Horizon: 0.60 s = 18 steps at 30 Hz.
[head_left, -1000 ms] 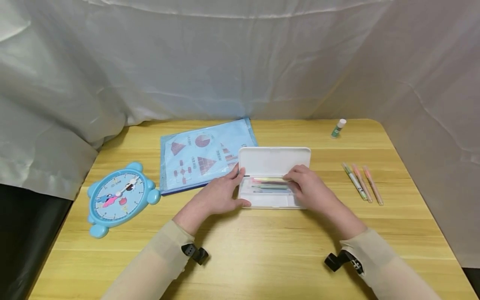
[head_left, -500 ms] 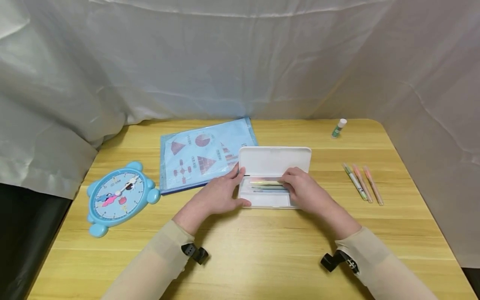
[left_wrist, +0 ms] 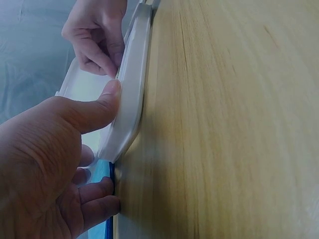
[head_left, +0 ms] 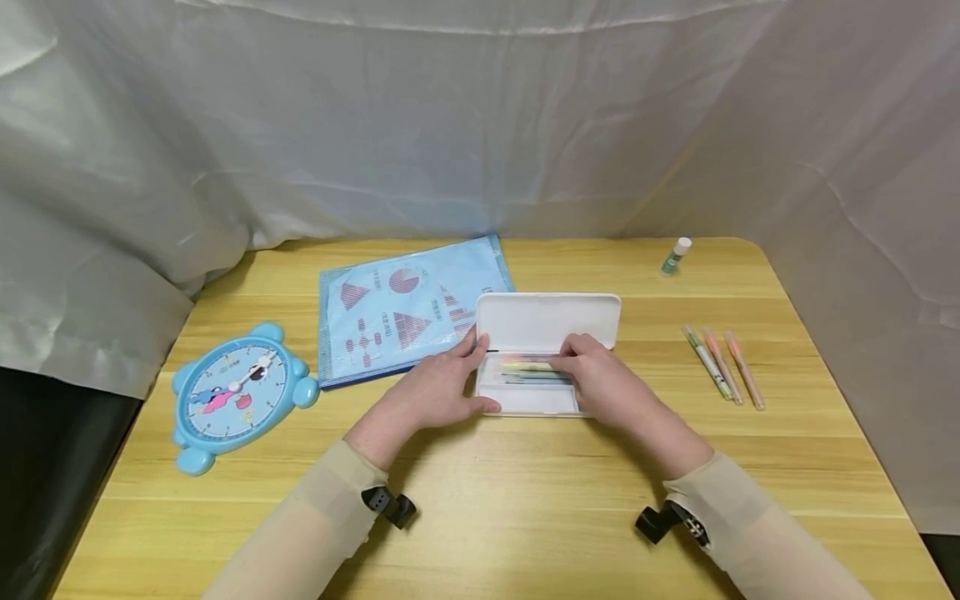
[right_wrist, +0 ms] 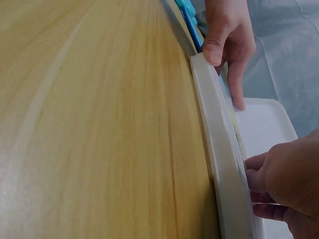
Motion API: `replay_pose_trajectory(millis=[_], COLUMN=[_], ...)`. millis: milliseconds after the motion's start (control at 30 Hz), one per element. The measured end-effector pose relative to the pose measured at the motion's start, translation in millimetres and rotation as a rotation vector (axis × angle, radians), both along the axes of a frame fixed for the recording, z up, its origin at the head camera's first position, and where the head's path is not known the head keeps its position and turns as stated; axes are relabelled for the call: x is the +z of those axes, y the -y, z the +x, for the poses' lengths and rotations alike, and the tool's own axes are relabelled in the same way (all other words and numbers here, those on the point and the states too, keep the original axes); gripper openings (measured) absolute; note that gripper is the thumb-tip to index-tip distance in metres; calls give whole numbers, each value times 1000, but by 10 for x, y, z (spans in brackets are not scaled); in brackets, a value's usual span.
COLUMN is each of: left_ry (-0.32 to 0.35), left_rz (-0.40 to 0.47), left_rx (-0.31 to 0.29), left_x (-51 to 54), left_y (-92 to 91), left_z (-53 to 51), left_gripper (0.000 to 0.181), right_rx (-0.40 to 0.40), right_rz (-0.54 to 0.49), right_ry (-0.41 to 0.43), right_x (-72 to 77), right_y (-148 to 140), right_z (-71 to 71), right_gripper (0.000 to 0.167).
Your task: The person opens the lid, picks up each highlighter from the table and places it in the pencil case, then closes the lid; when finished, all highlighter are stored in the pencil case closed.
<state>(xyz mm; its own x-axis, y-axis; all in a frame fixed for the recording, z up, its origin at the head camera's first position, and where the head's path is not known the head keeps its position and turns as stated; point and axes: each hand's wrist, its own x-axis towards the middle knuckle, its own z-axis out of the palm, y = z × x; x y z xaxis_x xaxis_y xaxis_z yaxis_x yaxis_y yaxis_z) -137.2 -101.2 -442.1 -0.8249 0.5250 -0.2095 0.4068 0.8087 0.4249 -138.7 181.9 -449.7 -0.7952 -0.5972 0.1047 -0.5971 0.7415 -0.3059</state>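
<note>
A white pencil case (head_left: 528, 402) lies on the table with its lid (head_left: 547, 321) raised at the back. Several slim pens (head_left: 525, 371) in pale colours rest in its rear compartment. My left hand (head_left: 442, 387) holds the left end of the case, thumb at the front corner and fingers toward the back. Inside the case, toward its right end, my right hand (head_left: 607, 383) pinches pens with curled fingers, covering their right ends. How many it holds is hidden. In the left wrist view the thumb (left_wrist: 99, 109) presses on the case's rim.
To the right lie three loose pens (head_left: 723, 367), one with a green end. A glue stick (head_left: 676, 256) stands at the back right. Behind the case is a blue printed packet (head_left: 397, 308). A blue toy clock (head_left: 238, 392) sits at the left. Grey cloth (head_left: 480, 125) surrounds the table.
My right hand has moved a little to the left inside the case, covering more of the pens. My left hand stays where it was on the case.
</note>
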Motion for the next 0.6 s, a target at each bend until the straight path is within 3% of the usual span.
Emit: replay_pose_trajectory(millis=[233, 600], left_ry=[-7, 0], left_rz=[-5, -1], left_rx=[-5, -4], left_x=[4, 4], left_y=[1, 1], left_z=[2, 7], left_gripper=[107, 107], right_rx=[-7, -19], right_rz=[-20, -200], right_ry=[22, 16], right_x=[-3, 153], right_y=[-13, -275], right_z=[10, 85], right_gripper=[36, 20])
